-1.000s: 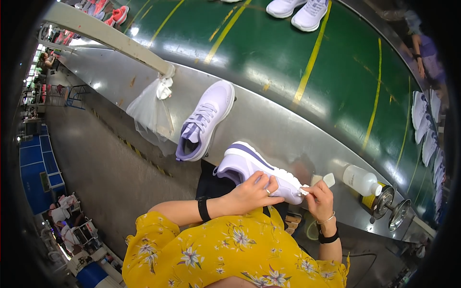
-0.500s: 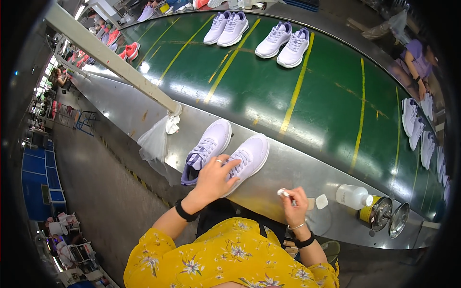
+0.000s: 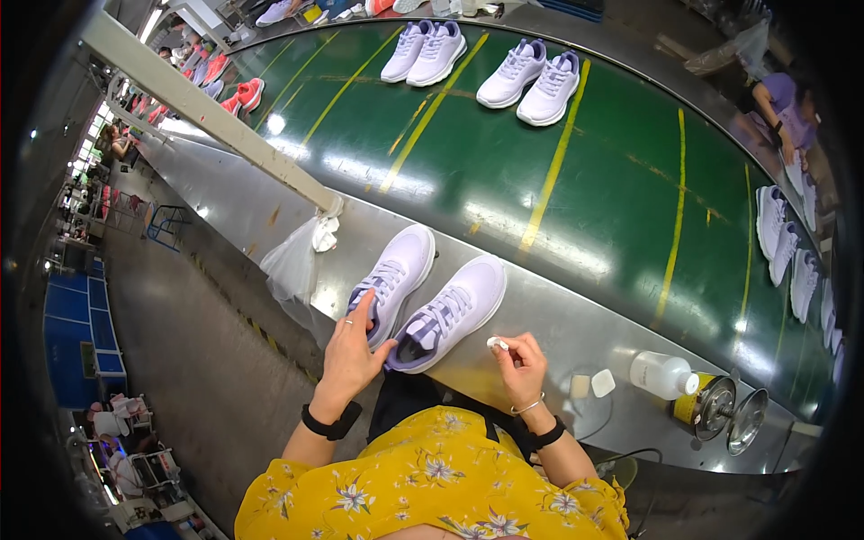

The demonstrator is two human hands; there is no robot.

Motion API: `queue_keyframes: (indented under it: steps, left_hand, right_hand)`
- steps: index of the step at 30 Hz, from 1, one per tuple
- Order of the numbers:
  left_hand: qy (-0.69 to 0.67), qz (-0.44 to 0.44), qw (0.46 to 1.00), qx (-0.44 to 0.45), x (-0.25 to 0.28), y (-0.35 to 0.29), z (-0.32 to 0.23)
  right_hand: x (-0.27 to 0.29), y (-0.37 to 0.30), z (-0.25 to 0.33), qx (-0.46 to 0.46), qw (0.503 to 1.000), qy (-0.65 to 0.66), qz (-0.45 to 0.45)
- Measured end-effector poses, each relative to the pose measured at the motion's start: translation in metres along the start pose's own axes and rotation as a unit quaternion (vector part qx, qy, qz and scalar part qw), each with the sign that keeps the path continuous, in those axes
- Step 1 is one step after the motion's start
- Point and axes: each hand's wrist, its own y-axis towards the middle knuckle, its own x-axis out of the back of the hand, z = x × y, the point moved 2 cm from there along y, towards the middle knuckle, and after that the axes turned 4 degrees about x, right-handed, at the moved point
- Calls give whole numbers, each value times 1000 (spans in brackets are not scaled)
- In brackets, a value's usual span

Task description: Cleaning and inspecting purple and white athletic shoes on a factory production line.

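White bottle, can't tell contents; left of it, my right hand pinching wad, left hand wide at shoes.

A green conveyor belt with yellow cross lines runs along the far side of a metal ledge. On its far part stand two pairs of pale lilac shoes, one pair more to the left and the other pair to the right of it. At the far left there are red shoes. More pale shoes make a row at the right, near a person in a purple top. A clear plastic bag hangs at the foot of a slanting cream post, on the left. On the near right of the ledge, a white bottle is just beside a yellow tin. At the left, blue cabinets stand on the grey floor.
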Motion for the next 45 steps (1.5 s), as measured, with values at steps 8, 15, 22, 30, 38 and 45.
queue_keyframes:
  steps: [8, 15, 22, 30, 38, 45]
  left_hand:
    - [42, 67, 996, 36, -22, 16, 16]
    - [20, 3, 1000, 4, -58, 54, -7]
    - [-213, -88, 973, -14, -62, 154, 25]
    - [-9, -128, 991, 30, -38, 302, -15]
    - [109, -24, 992, 56, -39, 359, 2]
    - [5, -123, 987, 106, 20, 443, 2]
  right_hand:
    - [2, 13, -23, -20, 999, 20, -46]
    - [4, 50, -41, -21, 995, 47, -82]
    - [4, 69, -57, -59, 990, 78, -101]
    - [3, 63, -78, -29, 987, 22, -158]
    - [-8, 65, -70, 16, 983, -67, -171]
    - [-4, 63, -71, 39, 963, -181, -198]
